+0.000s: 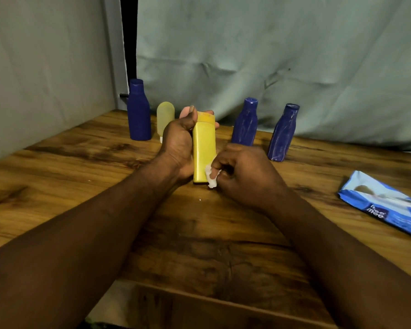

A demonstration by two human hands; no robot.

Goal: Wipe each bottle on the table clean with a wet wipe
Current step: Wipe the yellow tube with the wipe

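My left hand (178, 143) wraps round the upper half of the flat, smooth yellow plastic bottle (204, 150), which stands upright at the middle of the dark-grained wooden desk (81, 167). I cannot tell whether its base touches the wood. My right hand (242, 172) pinches a small, crumpled white wet wipe (210, 176) against its lower right edge. Dampened, that slick plastic could slide in my grip. A jerk might knock over the slim, glossy blue bottle (244, 122) just behind. The wad is so small that it may miss the broad faces.
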